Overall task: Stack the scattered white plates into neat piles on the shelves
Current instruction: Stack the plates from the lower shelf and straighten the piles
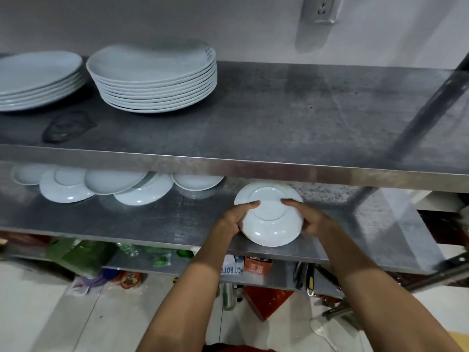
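Both hands are clamped on an upturned plate (270, 219) at the front edge of the middle shelf (152, 224): the left hand (234, 219) grips its left rim, the right hand (308, 219) its right rim, thumbs on the base. A second plate appears to lie beneath it; I cannot tell whether more do.

Done: the top shelf (304, 118) carries two neat piles, a tall pile (154, 80) and a low pile (38, 82) at the left.

Left: on the middle shelf, to the left, loose plates (101, 185) lie overlapping, some upturned, partly hidden under the top shelf's lip. Judged roughly half complete.

Obstructions: the lip limits headroom and sight over the loose plates. A dark object (67, 127) lies on the top shelf before the piles. Bags and bottles (88, 257) crowd the lower shelf, clear of the work.
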The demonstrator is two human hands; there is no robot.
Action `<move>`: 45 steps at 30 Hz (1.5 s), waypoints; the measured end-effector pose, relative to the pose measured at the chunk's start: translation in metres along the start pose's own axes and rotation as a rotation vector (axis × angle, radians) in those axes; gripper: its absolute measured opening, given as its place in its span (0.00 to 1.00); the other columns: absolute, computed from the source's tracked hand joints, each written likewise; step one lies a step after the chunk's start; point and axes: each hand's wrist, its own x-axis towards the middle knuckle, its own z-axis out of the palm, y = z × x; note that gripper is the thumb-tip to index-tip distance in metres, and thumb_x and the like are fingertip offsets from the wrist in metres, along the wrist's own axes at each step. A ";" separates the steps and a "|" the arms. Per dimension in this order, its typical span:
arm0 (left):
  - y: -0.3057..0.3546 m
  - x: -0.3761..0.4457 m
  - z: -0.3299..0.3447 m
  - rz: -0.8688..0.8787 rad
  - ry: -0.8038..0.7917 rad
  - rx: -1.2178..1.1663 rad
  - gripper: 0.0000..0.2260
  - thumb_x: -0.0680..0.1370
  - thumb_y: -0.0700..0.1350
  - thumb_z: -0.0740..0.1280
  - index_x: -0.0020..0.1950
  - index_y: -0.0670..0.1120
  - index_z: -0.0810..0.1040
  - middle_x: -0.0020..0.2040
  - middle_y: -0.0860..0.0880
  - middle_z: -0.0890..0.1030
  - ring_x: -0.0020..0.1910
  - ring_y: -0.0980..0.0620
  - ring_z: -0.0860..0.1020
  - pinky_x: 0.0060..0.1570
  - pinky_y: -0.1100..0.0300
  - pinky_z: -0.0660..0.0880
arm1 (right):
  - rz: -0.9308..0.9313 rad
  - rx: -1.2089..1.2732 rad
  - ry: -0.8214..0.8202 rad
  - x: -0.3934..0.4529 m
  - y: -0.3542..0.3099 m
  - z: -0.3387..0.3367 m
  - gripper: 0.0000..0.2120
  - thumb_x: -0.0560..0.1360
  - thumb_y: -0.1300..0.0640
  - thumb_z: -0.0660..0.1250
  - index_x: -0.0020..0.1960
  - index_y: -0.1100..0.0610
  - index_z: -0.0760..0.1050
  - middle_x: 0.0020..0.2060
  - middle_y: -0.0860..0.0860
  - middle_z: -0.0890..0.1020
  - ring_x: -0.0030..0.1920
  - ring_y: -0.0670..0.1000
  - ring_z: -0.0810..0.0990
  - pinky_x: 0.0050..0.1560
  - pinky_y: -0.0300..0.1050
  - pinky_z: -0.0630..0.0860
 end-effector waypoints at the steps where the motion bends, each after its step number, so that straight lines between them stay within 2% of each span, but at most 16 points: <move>1: -0.002 -0.006 -0.001 0.000 -0.005 -0.010 0.12 0.71 0.47 0.75 0.50 0.45 0.78 0.46 0.45 0.82 0.44 0.47 0.79 0.39 0.55 0.77 | -0.010 0.008 -0.020 -0.007 0.003 0.001 0.22 0.69 0.50 0.76 0.59 0.57 0.77 0.51 0.58 0.84 0.54 0.60 0.82 0.55 0.58 0.79; 5: -0.011 -0.028 -0.011 0.029 -0.022 -0.043 0.15 0.72 0.46 0.74 0.56 0.44 0.78 0.47 0.45 0.82 0.45 0.47 0.80 0.38 0.56 0.77 | -0.051 0.031 0.006 -0.027 0.021 0.015 0.24 0.67 0.49 0.77 0.60 0.55 0.78 0.52 0.56 0.85 0.55 0.59 0.82 0.59 0.58 0.78; 9: -0.031 -0.054 -0.041 0.045 -0.083 -0.106 0.24 0.68 0.49 0.77 0.61 0.45 0.78 0.54 0.43 0.83 0.54 0.42 0.81 0.51 0.46 0.79 | -0.072 0.038 -0.020 -0.053 0.039 0.046 0.26 0.65 0.49 0.78 0.60 0.56 0.78 0.51 0.57 0.85 0.54 0.60 0.83 0.55 0.59 0.79; 11: -0.044 -0.069 -0.062 0.103 -0.095 -0.155 0.21 0.71 0.48 0.76 0.62 0.45 0.78 0.56 0.43 0.83 0.56 0.43 0.81 0.54 0.46 0.78 | -0.107 0.044 0.020 -0.066 0.048 0.070 0.29 0.61 0.49 0.81 0.59 0.58 0.79 0.49 0.58 0.85 0.51 0.60 0.84 0.52 0.63 0.80; 14: -0.056 -0.098 -0.103 0.180 -0.120 -0.217 0.14 0.75 0.44 0.71 0.60 0.44 0.80 0.52 0.45 0.85 0.50 0.47 0.83 0.47 0.53 0.81 | -0.219 0.017 0.130 -0.092 0.058 0.119 0.28 0.58 0.50 0.82 0.54 0.60 0.80 0.45 0.57 0.86 0.45 0.59 0.85 0.46 0.64 0.81; 19: -0.077 -0.147 -0.196 0.297 -0.031 -0.311 0.24 0.69 0.46 0.76 0.63 0.42 0.78 0.57 0.42 0.83 0.57 0.43 0.81 0.58 0.44 0.77 | -0.388 -0.072 0.161 -0.151 0.068 0.222 0.17 0.64 0.54 0.80 0.47 0.57 0.79 0.43 0.53 0.84 0.39 0.49 0.83 0.29 0.39 0.78; 21: -0.085 -0.164 -0.229 0.368 -0.041 -0.359 0.27 0.69 0.46 0.76 0.66 0.42 0.76 0.61 0.42 0.81 0.60 0.43 0.79 0.62 0.43 0.74 | -0.491 -0.179 0.183 -0.175 0.069 0.261 0.15 0.63 0.54 0.81 0.43 0.53 0.77 0.43 0.51 0.84 0.39 0.47 0.83 0.34 0.42 0.81; 24: -0.092 -0.187 -0.262 0.489 -0.111 -0.425 0.33 0.67 0.49 0.78 0.69 0.44 0.72 0.65 0.41 0.78 0.64 0.42 0.76 0.64 0.44 0.73 | -0.683 -0.485 0.331 -0.208 0.072 0.307 0.28 0.58 0.46 0.81 0.51 0.54 0.74 0.48 0.49 0.81 0.47 0.50 0.81 0.44 0.49 0.82; 27: -0.089 -0.214 -0.283 0.574 -0.231 -0.497 0.43 0.63 0.48 0.81 0.73 0.41 0.65 0.67 0.38 0.74 0.64 0.40 0.74 0.59 0.48 0.76 | -0.928 -0.691 0.310 -0.254 0.073 0.338 0.32 0.58 0.42 0.79 0.54 0.52 0.68 0.47 0.46 0.79 0.46 0.48 0.78 0.40 0.47 0.81; 29: -0.079 -0.233 -0.294 0.645 -0.208 -0.398 0.45 0.60 0.43 0.82 0.72 0.40 0.64 0.64 0.37 0.74 0.61 0.40 0.75 0.53 0.50 0.78 | -1.099 -0.826 0.246 -0.284 0.072 0.344 0.31 0.59 0.39 0.77 0.51 0.51 0.65 0.44 0.45 0.77 0.43 0.46 0.78 0.34 0.46 0.80; 31: -0.058 -0.266 -0.305 0.726 -0.063 -0.216 0.37 0.60 0.34 0.78 0.67 0.40 0.69 0.59 0.39 0.78 0.58 0.40 0.77 0.48 0.53 0.79 | -1.304 -0.887 0.177 -0.306 0.065 0.343 0.29 0.58 0.38 0.75 0.49 0.49 0.64 0.41 0.44 0.78 0.39 0.46 0.79 0.31 0.46 0.77; 33: -0.027 -0.309 -0.307 0.866 0.072 0.070 0.26 0.65 0.28 0.74 0.58 0.46 0.75 0.50 0.51 0.84 0.53 0.53 0.81 0.43 0.62 0.78 | -1.535 -0.935 0.166 -0.315 0.047 0.338 0.27 0.58 0.38 0.73 0.46 0.48 0.62 0.36 0.44 0.78 0.33 0.45 0.79 0.27 0.44 0.75; 35: 0.006 -0.351 -0.309 0.989 0.154 0.252 0.20 0.67 0.32 0.75 0.52 0.48 0.74 0.43 0.61 0.84 0.45 0.67 0.80 0.40 0.71 0.76 | -1.751 -0.957 0.176 -0.319 0.022 0.333 0.26 0.59 0.38 0.71 0.46 0.50 0.62 0.32 0.46 0.78 0.29 0.46 0.77 0.25 0.44 0.73; 39: 0.067 -0.393 -0.320 1.410 0.242 0.374 0.23 0.63 0.39 0.77 0.47 0.34 0.67 0.46 0.38 0.76 0.51 0.47 0.78 0.51 0.56 0.76 | -2.051 -0.885 0.116 -0.312 -0.040 0.331 0.25 0.63 0.40 0.74 0.46 0.56 0.68 0.36 0.51 0.80 0.33 0.48 0.77 0.34 0.43 0.74; 42: 0.108 -0.405 -0.330 1.691 0.367 0.490 0.18 0.66 0.42 0.75 0.47 0.39 0.69 0.47 0.44 0.74 0.55 0.41 0.77 0.57 0.50 0.73 | -2.171 -0.833 0.153 -0.299 -0.080 0.342 0.25 0.63 0.46 0.78 0.50 0.59 0.72 0.42 0.54 0.83 0.41 0.53 0.82 0.43 0.46 0.76; 45: 0.146 -0.403 -0.352 1.838 0.516 0.654 0.16 0.69 0.42 0.75 0.48 0.43 0.69 0.49 0.43 0.74 0.57 0.43 0.77 0.59 0.54 0.72 | -2.165 -0.790 0.163 -0.284 -0.113 0.363 0.24 0.63 0.50 0.79 0.50 0.59 0.72 0.47 0.57 0.83 0.48 0.55 0.83 0.51 0.50 0.78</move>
